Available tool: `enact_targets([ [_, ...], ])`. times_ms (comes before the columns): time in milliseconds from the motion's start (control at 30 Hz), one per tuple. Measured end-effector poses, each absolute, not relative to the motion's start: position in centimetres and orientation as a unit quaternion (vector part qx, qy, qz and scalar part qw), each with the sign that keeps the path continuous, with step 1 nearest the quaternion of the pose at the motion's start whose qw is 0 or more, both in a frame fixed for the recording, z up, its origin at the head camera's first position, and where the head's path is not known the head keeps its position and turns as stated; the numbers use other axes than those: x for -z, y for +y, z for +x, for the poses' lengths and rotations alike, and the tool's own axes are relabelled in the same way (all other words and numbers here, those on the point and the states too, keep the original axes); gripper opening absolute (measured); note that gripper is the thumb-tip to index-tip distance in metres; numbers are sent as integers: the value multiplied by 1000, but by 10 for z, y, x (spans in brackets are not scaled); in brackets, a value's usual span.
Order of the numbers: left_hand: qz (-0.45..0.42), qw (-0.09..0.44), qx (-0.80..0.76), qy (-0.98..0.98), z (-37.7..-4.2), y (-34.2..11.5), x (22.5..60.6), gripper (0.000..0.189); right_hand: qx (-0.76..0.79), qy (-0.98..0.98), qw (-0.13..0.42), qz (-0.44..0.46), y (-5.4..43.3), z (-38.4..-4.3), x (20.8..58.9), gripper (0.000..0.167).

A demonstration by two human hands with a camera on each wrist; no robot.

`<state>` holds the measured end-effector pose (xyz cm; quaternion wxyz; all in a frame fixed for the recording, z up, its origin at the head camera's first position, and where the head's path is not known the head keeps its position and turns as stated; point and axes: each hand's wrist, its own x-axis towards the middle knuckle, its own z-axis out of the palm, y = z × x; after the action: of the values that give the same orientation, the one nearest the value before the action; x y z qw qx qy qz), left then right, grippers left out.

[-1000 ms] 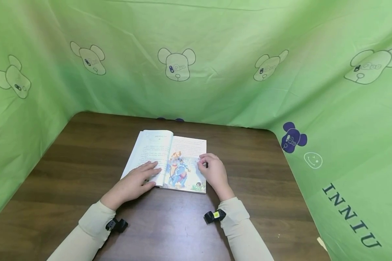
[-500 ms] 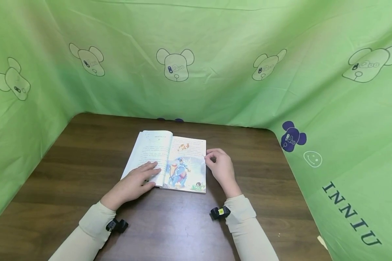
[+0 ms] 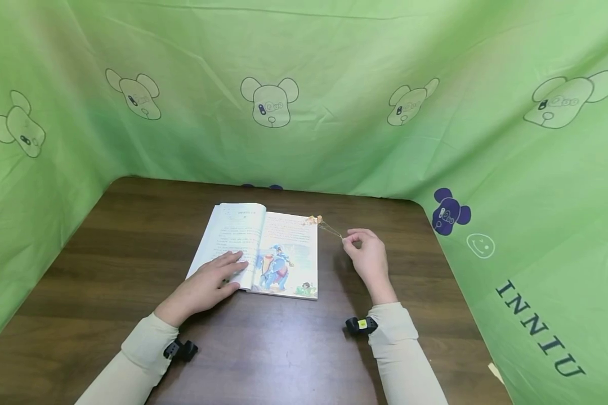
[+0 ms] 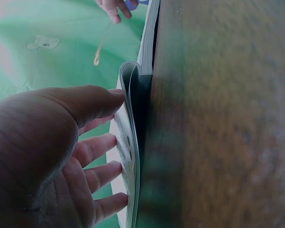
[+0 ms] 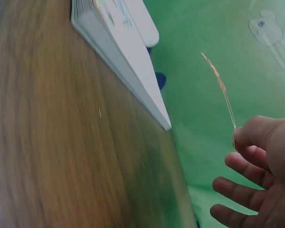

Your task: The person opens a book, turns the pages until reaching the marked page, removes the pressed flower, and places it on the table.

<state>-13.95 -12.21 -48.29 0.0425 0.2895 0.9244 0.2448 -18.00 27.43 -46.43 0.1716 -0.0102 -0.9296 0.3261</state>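
An open book (image 3: pixel 289 230) lies on the table, text on its left page and a blue elephant picture on its right page. My left hand (image 3: pixel 202 288) rests on the left page with fingers spread; in the left wrist view its fingertips (image 4: pixel 115 202) touch the paper. Between thumb and index finger my right hand (image 3: pixel 369 259) pinches the thin stems of a dried flower sprig (image 3: pixel 314 220), to the right of the book. Its orange blossoms point left, over the page's upper right corner. The right wrist view shows the sprig (image 5: pixel 222 85) held up off the table, seen edge-on.
The brown wooden table (image 3: pixel 263 349) extends all round the book. A green cloth (image 3: pixel 334 152) printed with bear heads hangs behind and along both sides. A small pale piece (image 3: pixel 496 373) lies at the table's right edge.
My right hand has moved right, off the page, drawing the dried flower sprig from the elephant picture up to the book's upper right corner. The left hand has stayed on the left page.
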Motion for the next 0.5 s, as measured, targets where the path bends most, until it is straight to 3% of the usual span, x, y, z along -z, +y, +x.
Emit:
enact_targets([
  [267, 292, 41, -246, 923, -139, -124, 485, 51, -309, -937, 161, -37, 300, -179, 471, 18],
  [500, 297, 36, -250, 921, -141, -124, 486, 51, -301, -944, 115, -77, 317, -177, 478, 21],
])
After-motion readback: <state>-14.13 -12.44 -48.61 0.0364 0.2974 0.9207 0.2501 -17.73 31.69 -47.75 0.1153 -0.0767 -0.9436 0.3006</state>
